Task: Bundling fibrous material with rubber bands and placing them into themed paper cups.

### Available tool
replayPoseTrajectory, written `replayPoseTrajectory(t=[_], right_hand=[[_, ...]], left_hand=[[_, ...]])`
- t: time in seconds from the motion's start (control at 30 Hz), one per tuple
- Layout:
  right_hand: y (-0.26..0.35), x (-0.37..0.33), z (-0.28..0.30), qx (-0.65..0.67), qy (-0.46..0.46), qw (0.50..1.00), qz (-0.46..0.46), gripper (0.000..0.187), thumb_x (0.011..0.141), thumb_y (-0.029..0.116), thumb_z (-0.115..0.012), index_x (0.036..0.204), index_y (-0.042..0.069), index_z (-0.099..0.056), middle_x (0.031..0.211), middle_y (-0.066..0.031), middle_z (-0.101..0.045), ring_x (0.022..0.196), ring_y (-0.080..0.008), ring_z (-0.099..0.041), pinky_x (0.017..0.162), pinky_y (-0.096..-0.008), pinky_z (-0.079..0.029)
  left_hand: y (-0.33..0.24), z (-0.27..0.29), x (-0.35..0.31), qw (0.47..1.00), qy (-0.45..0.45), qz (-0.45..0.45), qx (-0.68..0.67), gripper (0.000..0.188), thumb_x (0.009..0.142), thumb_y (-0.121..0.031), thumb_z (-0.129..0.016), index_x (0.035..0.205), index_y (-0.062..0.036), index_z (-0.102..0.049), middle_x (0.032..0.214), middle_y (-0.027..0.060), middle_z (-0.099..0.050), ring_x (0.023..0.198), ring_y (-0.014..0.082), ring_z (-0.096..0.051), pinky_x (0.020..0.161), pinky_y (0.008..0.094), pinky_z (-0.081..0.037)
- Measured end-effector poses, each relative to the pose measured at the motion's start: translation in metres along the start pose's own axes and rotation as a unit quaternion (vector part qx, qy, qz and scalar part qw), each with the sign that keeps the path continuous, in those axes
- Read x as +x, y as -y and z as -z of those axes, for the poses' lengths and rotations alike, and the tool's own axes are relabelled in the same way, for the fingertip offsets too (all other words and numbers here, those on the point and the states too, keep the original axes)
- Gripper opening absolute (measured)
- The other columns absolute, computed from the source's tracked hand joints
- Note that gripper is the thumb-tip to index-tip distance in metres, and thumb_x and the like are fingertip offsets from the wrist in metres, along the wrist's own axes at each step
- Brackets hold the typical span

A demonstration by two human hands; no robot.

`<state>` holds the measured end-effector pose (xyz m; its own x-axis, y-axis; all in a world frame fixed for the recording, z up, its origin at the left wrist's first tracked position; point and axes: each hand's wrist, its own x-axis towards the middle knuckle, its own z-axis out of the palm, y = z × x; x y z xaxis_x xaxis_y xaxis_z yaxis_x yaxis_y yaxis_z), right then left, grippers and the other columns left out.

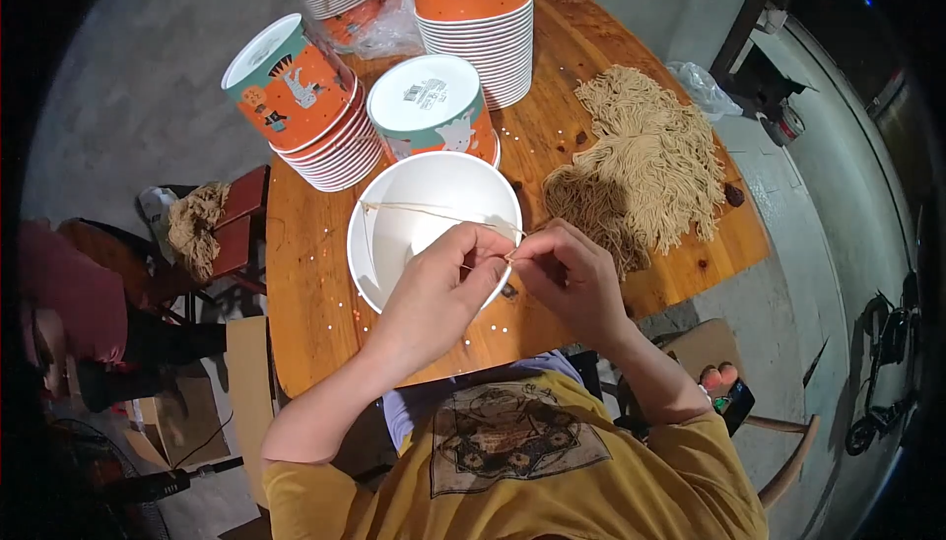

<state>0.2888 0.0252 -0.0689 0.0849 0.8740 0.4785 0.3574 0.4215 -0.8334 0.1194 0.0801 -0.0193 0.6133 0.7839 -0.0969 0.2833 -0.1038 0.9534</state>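
Tan strand, thin and loosely drawn, runs across the mouth of a white bowl to the person's fingertips. Both hands work over the bowl's near right edge, close together. The right hand is nearly closed, thumb and forefinger pinching the strand. The left hand curls beside it, forefinger and thumb bent toward each other with a small gap behind the tips; they come up to the strand, but whether they grip it I can't tell.

The bowl sits on a wooden tabletop flecked with small pale dots. Just behind it stands an upturned tub, white-based with a green and orange side. To its left a stack of orange tubs leans, and a taller stack rises behind, near a clear bag. On the right lies a wavy heap of tan yarn. Off to the left, a bundle rests on a reddish stool, near another person.
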Motion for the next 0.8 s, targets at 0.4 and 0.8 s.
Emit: replayPoseTrajectory(t=[0.4,0.8], right_hand=[[0.0,0.0,0.003,-0.041,0.001,0.998,0.04,0.012,0.082,0.007,-0.068,0.092,0.008,-0.061,0.077,-0.0024,-0.052,0.06,-0.0109,-0.052,0.053,-0.0235,-0.044],[0.0,-0.001,0.002,-0.041,-0.002,0.999,0.024,0.01,0.082,0.007,-0.068,0.091,0.008,-0.062,0.077,-0.0019,-0.052,0.06,-0.01,-0.053,0.053,-0.023,-0.044]], left_hand=[[-0.006,-0.005,0.005,0.999,-0.024,-0.025,0.04,0.009,0.09,-0.005,-0.054,0.099,-0.0019,-0.052,0.081,0.0022,-0.053,0.073,0.0101,-0.05,0.067,0.0257,-0.044],[0.001,0.0,0.006,1.0,-0.022,-0.009,0.004,0.009,0.089,-0.007,-0.059,0.095,-0.001,-0.057,0.074,-0.0014,-0.054,0.069,0.0052,-0.047,0.063,0.0224,-0.043]])
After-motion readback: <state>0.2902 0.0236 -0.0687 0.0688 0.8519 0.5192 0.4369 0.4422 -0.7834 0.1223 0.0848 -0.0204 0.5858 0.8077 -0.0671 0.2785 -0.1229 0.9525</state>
